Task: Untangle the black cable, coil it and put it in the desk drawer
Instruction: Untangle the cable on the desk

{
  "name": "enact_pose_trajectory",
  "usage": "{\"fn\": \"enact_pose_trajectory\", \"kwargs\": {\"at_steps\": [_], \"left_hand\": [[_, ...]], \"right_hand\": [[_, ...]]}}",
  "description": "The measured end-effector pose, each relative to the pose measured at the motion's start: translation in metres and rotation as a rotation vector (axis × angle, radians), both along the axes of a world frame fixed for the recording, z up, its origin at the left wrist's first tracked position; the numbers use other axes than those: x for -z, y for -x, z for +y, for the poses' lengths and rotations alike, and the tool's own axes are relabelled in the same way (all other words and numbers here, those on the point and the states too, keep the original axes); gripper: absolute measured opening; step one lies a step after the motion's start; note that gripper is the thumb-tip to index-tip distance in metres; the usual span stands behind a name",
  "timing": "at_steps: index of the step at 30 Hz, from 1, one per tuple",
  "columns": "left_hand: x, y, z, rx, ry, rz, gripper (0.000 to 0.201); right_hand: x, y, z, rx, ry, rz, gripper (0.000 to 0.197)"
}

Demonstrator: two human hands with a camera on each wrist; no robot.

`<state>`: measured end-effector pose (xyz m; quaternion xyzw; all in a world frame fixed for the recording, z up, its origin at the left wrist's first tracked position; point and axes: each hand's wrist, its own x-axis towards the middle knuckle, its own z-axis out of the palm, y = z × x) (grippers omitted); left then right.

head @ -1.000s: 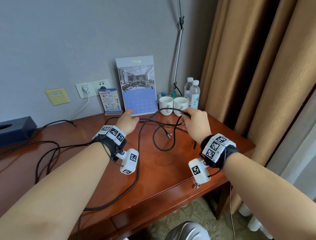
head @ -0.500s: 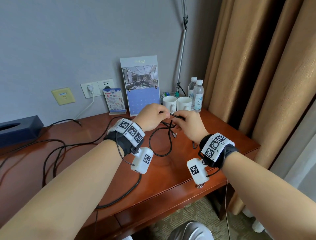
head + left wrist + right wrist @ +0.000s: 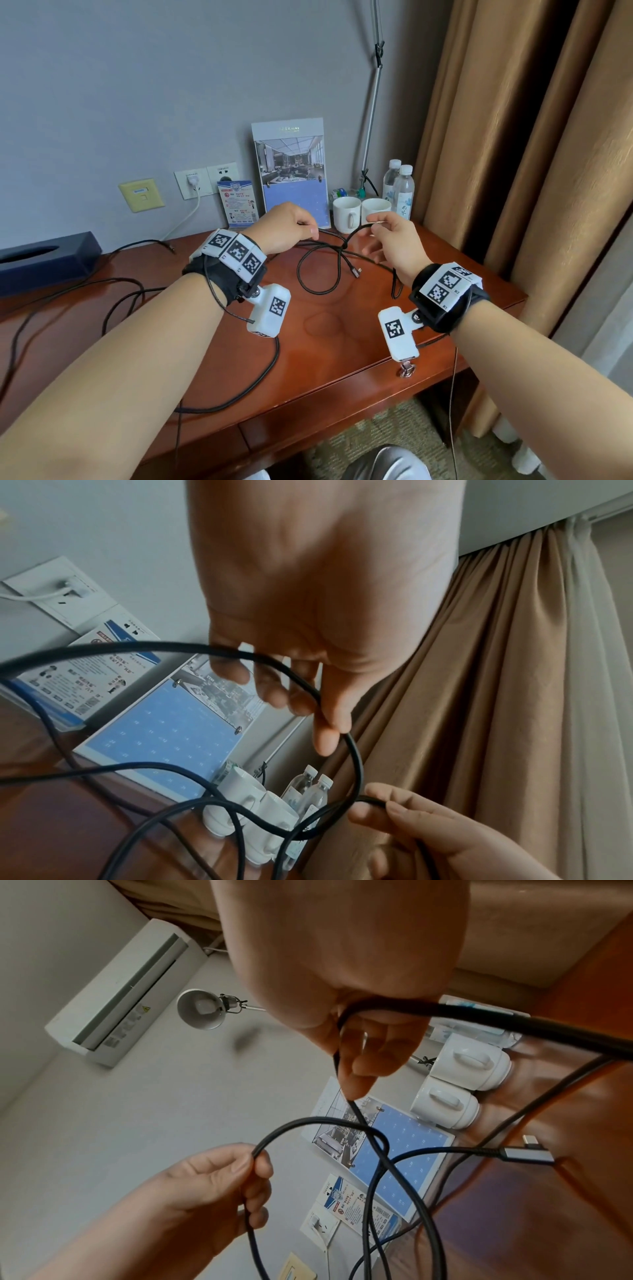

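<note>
1. Step in hand: untangling. The black cable [image 3: 318, 263] is raised at its middle above the surface [image 3: 342, 335], where its strands cross in a small knot between the two hands; coiling and stowing are not yet begun.
2. Left hand [image 3: 286, 228]: fingers curled, thumb and forefinger pinching one strand on the left side of the knot, as the right wrist view shows plainly.
3. Right hand [image 3: 394, 240]: thumb and forefinger pinch the strand on the right side of the knot; the other fingers hang loosely spread.
4. Position of the cable: below the knot one loop lies on the surface with the plug end [image 3: 356, 272] beside it; the long remainder trails leftward over the surface and sags past its front edge.
5. Drawer [image 3: 342, 404]: shut, its ring pull [image 3: 407, 370] hanging at the front under the right wrist.
6. Next move, as a judgement: the crossing should be loosened, not tightened, and the plug end fed back through the loop; pulling the hands straight apart would probably cinch the knot.
7. Nearby hazard: two white mugs [image 3: 361, 214] and two water bottles [image 3: 399, 188] stand just behind the hands; a whipping strand could strike them.
</note>
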<state>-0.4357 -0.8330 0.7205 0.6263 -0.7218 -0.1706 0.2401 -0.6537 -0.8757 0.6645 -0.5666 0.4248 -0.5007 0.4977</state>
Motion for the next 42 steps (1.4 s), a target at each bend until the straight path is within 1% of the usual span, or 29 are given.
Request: {"fn": "enact_pose_trajectory", "kwargs": {"at_steps": [4,5,7,9,11,13,14,17,19,22,25,28,29,33,35,37,41,42], "left_hand": [[-0.002,0.004,0.007,0.049,-0.03,0.008,0.016],[-0.002,0.005,0.008,0.058,-0.037,0.014,0.015],[-0.001,0.008,0.009,0.072,-0.041,0.025,0.015],[0.0,0.009,0.009,0.071,-0.038,0.024,0.016],[0.001,0.01,0.008,0.06,-0.033,0.025,0.016],[0.003,0.01,0.008,0.04,-0.012,0.025,0.017],[0.003,0.01,0.007,0.024,0.003,0.022,0.018],[0.005,0.011,0.005,-0.018,0.05,-0.008,0.019],[0.006,0.012,0.004,-0.026,0.07,-0.031,0.018],[0.006,0.013,0.005,-0.014,0.1,-0.071,0.019],[0.006,0.012,0.008,-0.001,0.109,-0.089,0.02],[0.007,0.007,0.011,0.013,0.097,-0.069,0.02],[0.006,0.006,0.012,0.017,0.104,-0.064,0.021],[0.0,-0.003,0.016,-0.016,0.151,-0.103,0.026],[0.0,-0.012,0.016,-0.045,0.157,-0.123,0.027],[0.002,-0.021,0.017,-0.081,0.149,-0.135,0.028],[0.006,-0.036,0.019,-0.141,0.138,-0.146,0.028],[0.007,-0.04,0.019,-0.153,0.134,-0.146,0.028]], "right_hand": [[0.0,-0.007,0.0,0.035,0.029,0.064,0.021],[0.001,-0.008,-0.001,0.049,0.074,0.13,0.023],[0.003,-0.011,-0.002,0.081,0.208,0.325,0.027],[0.005,-0.011,-0.002,0.103,0.288,0.489,0.029],[0.005,-0.012,0.0,0.152,0.348,0.658,0.026],[0.004,-0.013,0.004,0.198,0.403,0.758,0.022],[0.002,-0.014,0.007,0.2,0.439,0.763,0.023],[-0.001,-0.021,0.017,0.144,0.555,0.689,0.027],[-0.002,-0.028,0.021,0.087,0.575,0.688,0.032],[0.004,-0.039,0.022,0.064,0.516,0.692,0.037],[0.012,-0.049,0.019,0.056,0.444,0.613,0.023],[0.017,-0.053,0.019,0.008,0.418,0.614,0.011],[0.019,-0.052,0.018,-0.007,0.404,0.603,0.01],[0.025,-0.046,0.009,-0.002,0.342,0.492,0.025],[0.024,-0.044,0.006,-0.002,0.347,0.524,0.025],[0.022,-0.041,0.003,-0.012,0.353,0.61,0.022],[0.024,-0.035,-0.006,-0.011,0.353,0.718,0.025],[0.025,-0.034,-0.007,-0.008,0.358,0.757,0.023]]}}
